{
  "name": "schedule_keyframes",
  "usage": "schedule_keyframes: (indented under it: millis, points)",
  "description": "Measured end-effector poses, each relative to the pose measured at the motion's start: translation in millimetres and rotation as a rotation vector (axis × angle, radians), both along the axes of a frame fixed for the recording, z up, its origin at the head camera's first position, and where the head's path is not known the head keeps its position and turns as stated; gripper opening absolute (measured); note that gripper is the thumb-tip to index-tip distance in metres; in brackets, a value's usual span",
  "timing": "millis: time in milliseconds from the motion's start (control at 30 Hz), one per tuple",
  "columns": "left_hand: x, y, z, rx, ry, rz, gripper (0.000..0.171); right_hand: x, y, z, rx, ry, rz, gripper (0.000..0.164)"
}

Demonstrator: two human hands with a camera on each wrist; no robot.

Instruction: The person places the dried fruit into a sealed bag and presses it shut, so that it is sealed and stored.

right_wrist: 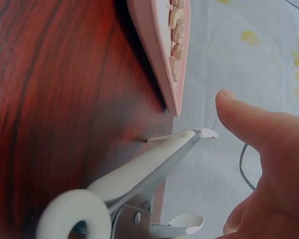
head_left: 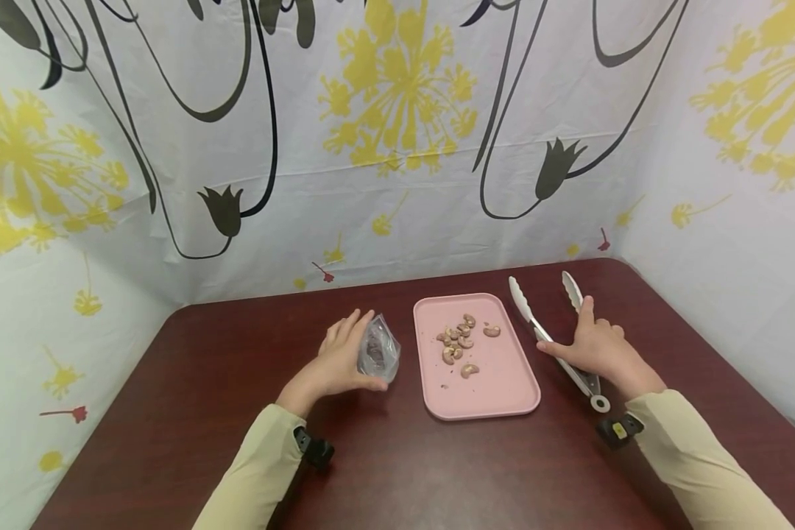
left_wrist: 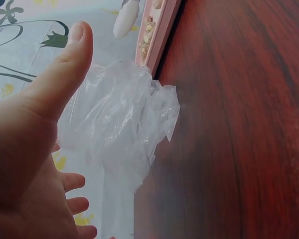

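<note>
Tongs (head_left: 573,374) lay toward the table's (head_left: 490,471) far-right corner, under the spread right hand (head_left: 596,344), while left hand (head_left: 344,357) was spread around plastic bag (head_left: 377,352).

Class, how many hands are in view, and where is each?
2. The left hand is beside the clear plastic bag, left of the pink tray; the right hand is by the tongs, right of the tray. No others show.
</note>
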State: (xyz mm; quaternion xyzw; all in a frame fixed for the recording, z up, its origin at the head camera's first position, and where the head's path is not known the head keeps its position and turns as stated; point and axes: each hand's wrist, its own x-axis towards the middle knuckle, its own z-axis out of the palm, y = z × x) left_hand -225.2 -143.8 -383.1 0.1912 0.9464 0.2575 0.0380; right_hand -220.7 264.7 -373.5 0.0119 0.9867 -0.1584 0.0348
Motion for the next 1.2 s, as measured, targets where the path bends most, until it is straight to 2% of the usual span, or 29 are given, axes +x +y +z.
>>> schedule_keyframes:
  millis: [300, 500, 667, 900, 1200]
  points:
    - [-3.5, 4, -1.8, -0.004, 0.014, -0.015, 0.119, -1.2, 1, -2.1, 0.009, -0.085, -0.030, 0.131]
    - [-3.7, 6, -3.3, -0.009, 0.044, -0.027, 0.117, -1.3, 6, -5.5, -0.012, -0.074, -0.036, 0.132]
    - [-0.9, 7, -0.8, -0.017, 0.046, -0.026, 0.116, -1.5, 9, -5.9, -0.014, -0.104, -0.041, 0.134]
    - [-1.6, 7, -2.5, -0.020, 0.033, -0.021, 0.116, -4.3, 10, -4.2, -0.006, -0.103, -0.015, 0.125]
    - [-1.8, 6, -3.8, -0.024, 0.029, -0.008, 0.116, -10.9, 17, -3.0, -0.016, -0.153, 0.021, 0.111]
